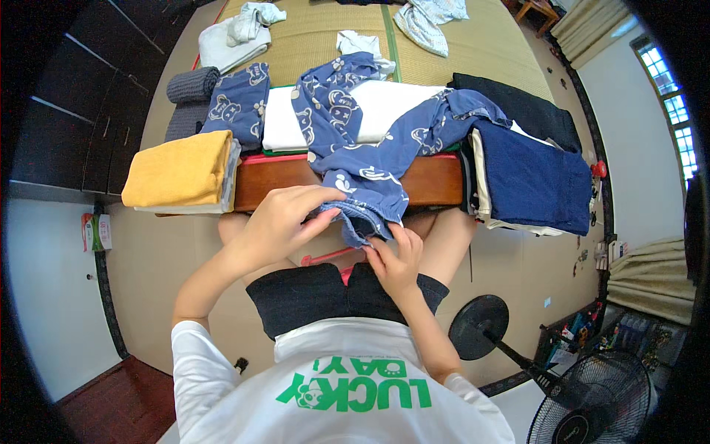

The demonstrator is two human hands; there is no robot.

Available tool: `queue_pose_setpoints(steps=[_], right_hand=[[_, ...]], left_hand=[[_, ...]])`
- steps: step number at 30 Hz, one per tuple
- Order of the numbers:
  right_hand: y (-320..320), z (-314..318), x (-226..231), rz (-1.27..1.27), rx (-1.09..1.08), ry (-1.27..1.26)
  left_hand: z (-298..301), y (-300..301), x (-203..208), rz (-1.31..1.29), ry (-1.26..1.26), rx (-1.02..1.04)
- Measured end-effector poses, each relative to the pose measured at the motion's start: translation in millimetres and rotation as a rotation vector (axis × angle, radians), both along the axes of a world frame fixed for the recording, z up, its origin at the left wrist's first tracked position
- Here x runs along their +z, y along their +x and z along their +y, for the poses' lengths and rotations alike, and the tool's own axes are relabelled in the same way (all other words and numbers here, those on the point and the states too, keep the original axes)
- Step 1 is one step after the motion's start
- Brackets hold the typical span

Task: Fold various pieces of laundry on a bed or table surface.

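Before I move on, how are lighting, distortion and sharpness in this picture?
Head view: the window glows bright at right; the dark cabinets lose detail; straight edges bow toward black corners; the blue printed trousers, left hand and right hand look fairly sharp.

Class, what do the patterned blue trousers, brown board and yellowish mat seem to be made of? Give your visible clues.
Patterned blue trousers: matte, thin fabric, possibly cotton; soft creases and a gathered waistband.
Brown board: probably varnished wood; reddish-brown with a slight sheen.
Yellowish mat: perhaps woven straw or bamboo; fine ribbed texture.
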State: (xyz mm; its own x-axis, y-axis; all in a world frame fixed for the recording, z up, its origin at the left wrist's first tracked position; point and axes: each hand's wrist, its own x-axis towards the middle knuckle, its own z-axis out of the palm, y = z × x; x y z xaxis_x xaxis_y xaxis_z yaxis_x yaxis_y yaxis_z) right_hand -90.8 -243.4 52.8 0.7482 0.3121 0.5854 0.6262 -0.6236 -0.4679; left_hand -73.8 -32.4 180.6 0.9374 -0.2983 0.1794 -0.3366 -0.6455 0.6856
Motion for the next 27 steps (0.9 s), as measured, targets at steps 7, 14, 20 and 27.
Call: queue_pose_setpoints(steps=[7,14,20,27], right_hand=[[17,-23,4,-0.022,0.112,-0.046],[30,-53,23,-0.040,0.418,-0.059],[13,-55,30,0.345,0.351,0.235],[9,-41,22,0.444,0.300,0.241]], left_hand=[[2,-1,-9,-0.075,0.022,0.001],[14,-1,-15,-0.066,0.037,-0.054],[12,3,-13,-0.004,0.003,-0.018],[8,6,-7,0.035,0.038,-0.053]])
